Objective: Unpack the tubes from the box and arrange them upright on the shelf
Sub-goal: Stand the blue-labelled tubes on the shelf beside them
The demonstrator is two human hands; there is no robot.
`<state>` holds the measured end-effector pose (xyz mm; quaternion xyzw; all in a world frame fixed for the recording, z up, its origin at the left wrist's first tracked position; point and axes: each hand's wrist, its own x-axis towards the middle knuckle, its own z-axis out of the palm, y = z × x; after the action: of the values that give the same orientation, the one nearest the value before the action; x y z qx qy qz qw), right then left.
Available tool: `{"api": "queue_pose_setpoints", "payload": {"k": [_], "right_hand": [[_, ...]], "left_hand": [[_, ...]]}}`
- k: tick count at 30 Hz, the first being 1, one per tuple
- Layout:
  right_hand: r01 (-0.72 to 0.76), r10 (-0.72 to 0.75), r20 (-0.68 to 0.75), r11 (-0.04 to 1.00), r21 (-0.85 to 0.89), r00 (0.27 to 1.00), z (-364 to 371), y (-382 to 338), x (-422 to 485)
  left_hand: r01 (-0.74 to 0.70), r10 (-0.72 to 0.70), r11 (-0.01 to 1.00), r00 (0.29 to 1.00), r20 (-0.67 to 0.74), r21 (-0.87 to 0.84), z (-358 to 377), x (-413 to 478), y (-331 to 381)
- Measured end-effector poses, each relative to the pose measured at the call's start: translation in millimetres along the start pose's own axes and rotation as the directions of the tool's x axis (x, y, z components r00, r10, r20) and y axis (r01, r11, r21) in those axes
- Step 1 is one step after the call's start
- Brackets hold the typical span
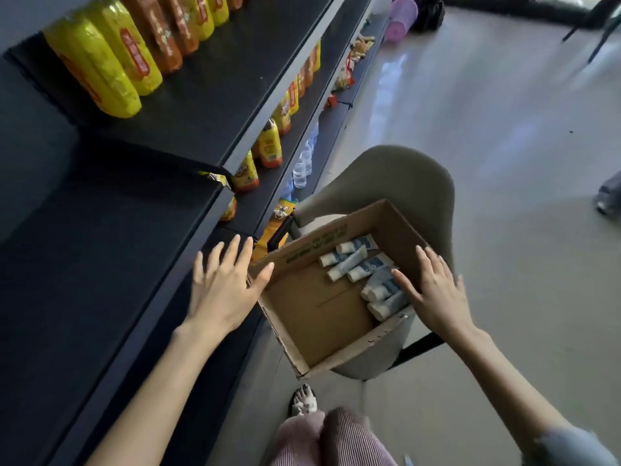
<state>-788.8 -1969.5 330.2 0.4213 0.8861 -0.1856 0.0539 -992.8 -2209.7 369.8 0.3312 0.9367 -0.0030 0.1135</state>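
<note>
An open cardboard box rests on a grey chair. Several white and blue tubes lie flat in its far right corner. My left hand is spread with straight fingers at the box's left wall, thumb at the rim. My right hand is spread over the box's right wall, thumb stretched above the nearest tubes. Neither hand holds anything. The dark shelf at my left is bare in front of me.
Yellow and orange snack bags stand on the upper shelf, more packets and water bottles on lower shelves. A pink basket lies far off on the pale floor. My foot is below the box.
</note>
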Motion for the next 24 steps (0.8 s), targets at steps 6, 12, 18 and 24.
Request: {"api": "queue_pose_setpoints", "payload": {"k": [6,12,18,24], "right_hand": [[-0.065,0.058,0.102,0.996,0.066,0.993,53,-1,11],[-0.128,0.09,0.203,0.975,0.183,0.975,111,-3,38],[-0.236,0.139,0.299,0.917,0.321,0.944,175,-12,83],[-0.378,0.192,0.407,0.81,0.447,0.893,236,-26,139]], "left_hand": [[-0.082,0.081,0.997,0.993,0.09,0.013,36,37,8],[-0.148,0.142,0.989,0.969,0.202,0.016,76,67,25],[-0.216,0.198,0.975,0.946,0.258,0.044,119,91,41],[-0.266,0.239,0.963,0.921,0.306,0.051,160,109,45]]}}
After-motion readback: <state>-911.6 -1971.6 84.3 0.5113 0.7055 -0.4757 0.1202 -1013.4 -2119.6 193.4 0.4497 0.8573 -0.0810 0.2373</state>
